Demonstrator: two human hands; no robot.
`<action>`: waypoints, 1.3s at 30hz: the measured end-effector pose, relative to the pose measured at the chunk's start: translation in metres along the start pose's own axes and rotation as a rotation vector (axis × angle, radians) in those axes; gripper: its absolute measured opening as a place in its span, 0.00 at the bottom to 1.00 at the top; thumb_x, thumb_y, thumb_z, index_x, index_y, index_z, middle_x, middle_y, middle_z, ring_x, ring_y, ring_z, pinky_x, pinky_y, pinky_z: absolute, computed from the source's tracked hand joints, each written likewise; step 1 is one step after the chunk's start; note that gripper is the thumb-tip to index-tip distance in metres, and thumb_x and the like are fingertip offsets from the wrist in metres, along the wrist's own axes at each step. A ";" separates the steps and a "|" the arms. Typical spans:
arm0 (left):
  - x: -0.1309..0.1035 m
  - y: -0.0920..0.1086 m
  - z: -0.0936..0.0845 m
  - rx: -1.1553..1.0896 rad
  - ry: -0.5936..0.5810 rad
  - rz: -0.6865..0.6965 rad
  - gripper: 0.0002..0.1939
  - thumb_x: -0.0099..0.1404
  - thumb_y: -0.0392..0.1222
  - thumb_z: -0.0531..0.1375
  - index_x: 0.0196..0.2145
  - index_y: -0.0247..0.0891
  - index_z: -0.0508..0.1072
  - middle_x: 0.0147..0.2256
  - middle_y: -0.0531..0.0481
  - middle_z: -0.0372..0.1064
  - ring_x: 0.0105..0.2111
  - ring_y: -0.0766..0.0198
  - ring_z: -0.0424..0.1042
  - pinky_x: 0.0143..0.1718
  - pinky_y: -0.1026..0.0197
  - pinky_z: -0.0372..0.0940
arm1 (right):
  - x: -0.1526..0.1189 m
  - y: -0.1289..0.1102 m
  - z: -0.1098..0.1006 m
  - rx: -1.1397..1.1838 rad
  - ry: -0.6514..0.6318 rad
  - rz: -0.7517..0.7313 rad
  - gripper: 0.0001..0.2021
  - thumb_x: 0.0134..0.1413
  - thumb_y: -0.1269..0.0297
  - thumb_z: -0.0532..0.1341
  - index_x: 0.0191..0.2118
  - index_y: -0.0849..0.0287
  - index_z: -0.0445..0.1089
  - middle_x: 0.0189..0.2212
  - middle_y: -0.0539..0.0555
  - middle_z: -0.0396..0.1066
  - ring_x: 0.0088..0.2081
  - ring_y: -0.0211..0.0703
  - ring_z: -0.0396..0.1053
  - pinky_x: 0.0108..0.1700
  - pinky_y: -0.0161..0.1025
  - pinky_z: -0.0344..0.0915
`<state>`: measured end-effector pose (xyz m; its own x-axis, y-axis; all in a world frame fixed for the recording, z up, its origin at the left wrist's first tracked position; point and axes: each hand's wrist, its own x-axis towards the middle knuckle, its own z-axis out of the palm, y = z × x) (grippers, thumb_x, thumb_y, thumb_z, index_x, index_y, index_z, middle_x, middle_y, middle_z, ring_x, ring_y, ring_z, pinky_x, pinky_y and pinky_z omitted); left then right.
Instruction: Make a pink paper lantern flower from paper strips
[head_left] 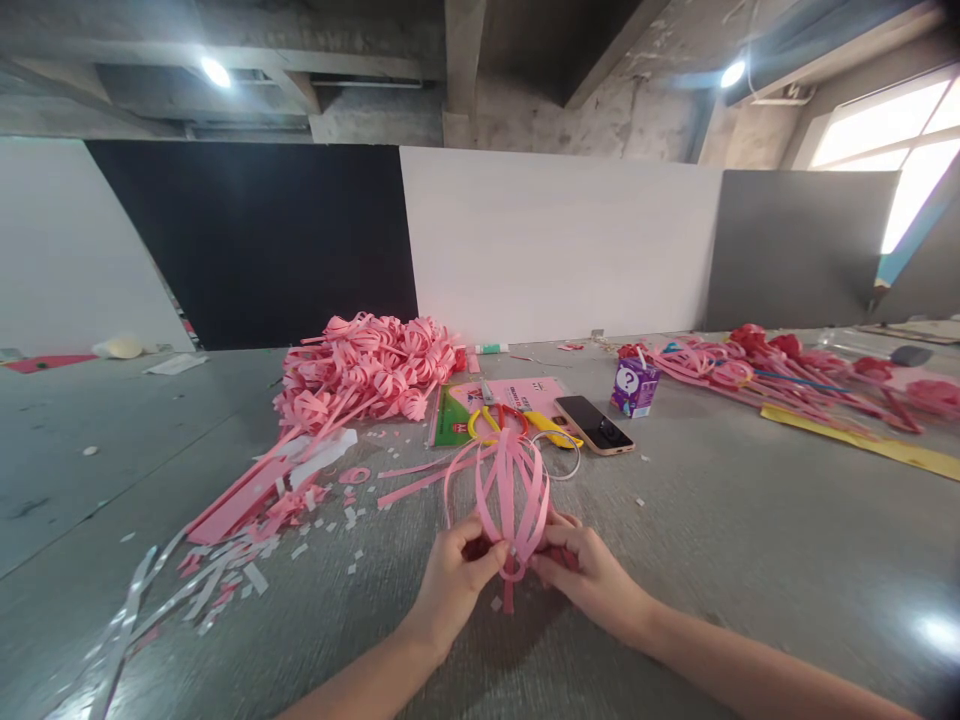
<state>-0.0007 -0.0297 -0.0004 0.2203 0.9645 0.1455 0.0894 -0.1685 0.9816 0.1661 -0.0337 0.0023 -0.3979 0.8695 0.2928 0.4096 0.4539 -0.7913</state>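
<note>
In the head view, the left hand point(457, 575) is closed in a pinch, thumb and finger on the near end of a lantern-shaped bundle of looped pink paper strips point(508, 490), held upright at the near middle, above the grey tabletop point(712, 560). The right hand point(592, 575) grips the same end from the right; some of its fingertips are hidden behind the loops, and what the reddish patch among its fingers is cannot be told. Both forearms are cut off by the near edge.

Just beyond, the strips partly cover a yellow-and-red pair of looped handles, seemingly scissors point(480, 425), which lie on a flat green-and-pink printed sheet point(454, 418); its small lettering is unreadable. A yellow utility-knife-like tool point(555, 432) lies to the right, then a black-screened phone point(592, 422) and, farther right, a purple carton with a white question mark point(635, 388).

At far left, a heap of curled pink paper flowers point(367, 365) overlaps itself too densely to count. White and pink paper scraps point(232, 575) scatter nearer. At far right, pink and red paper flowers point(780, 370) and a flat yellow strip point(862, 440) run to the right edge, partly cut off
</note>
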 end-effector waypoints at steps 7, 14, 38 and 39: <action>0.000 -0.002 0.000 0.096 0.016 0.031 0.06 0.54 0.39 0.56 0.22 0.35 0.67 0.22 0.54 0.62 0.24 0.67 0.60 0.26 0.67 0.56 | 0.000 -0.002 -0.001 0.024 -0.018 0.023 0.09 0.51 0.71 0.53 0.24 0.59 0.68 0.28 0.50 0.66 0.38 0.40 0.61 0.42 0.38 0.56; -0.001 -0.003 0.001 0.141 0.023 0.044 0.07 0.54 0.38 0.56 0.21 0.35 0.67 0.23 0.54 0.62 0.25 0.67 0.61 0.28 0.66 0.56 | 0.000 0.003 0.002 -0.061 -0.003 -0.037 0.06 0.48 0.68 0.56 0.24 0.59 0.68 0.27 0.50 0.67 0.35 0.40 0.62 0.45 0.41 0.54; -0.006 0.005 0.003 -0.146 -0.099 0.049 0.11 0.50 0.27 0.49 0.30 0.38 0.64 0.25 0.55 0.58 0.26 0.68 0.58 0.27 0.67 0.56 | 0.003 0.010 0.003 0.221 0.144 0.126 0.10 0.50 0.61 0.55 0.26 0.62 0.67 0.19 0.48 0.59 0.22 0.32 0.56 0.23 0.29 0.54; -0.007 0.004 0.003 -0.112 -0.082 0.073 0.10 0.51 0.28 0.49 0.31 0.38 0.63 0.26 0.55 0.58 0.27 0.68 0.59 0.28 0.67 0.57 | 0.003 0.009 0.003 0.194 0.139 0.113 0.10 0.50 0.61 0.55 0.26 0.62 0.68 0.20 0.48 0.60 0.22 0.33 0.56 0.23 0.29 0.55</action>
<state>0.0013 -0.0375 0.0026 0.3010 0.9300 0.2111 -0.0375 -0.2097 0.9771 0.1661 -0.0275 -0.0053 -0.2364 0.9371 0.2568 0.2751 0.3180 -0.9073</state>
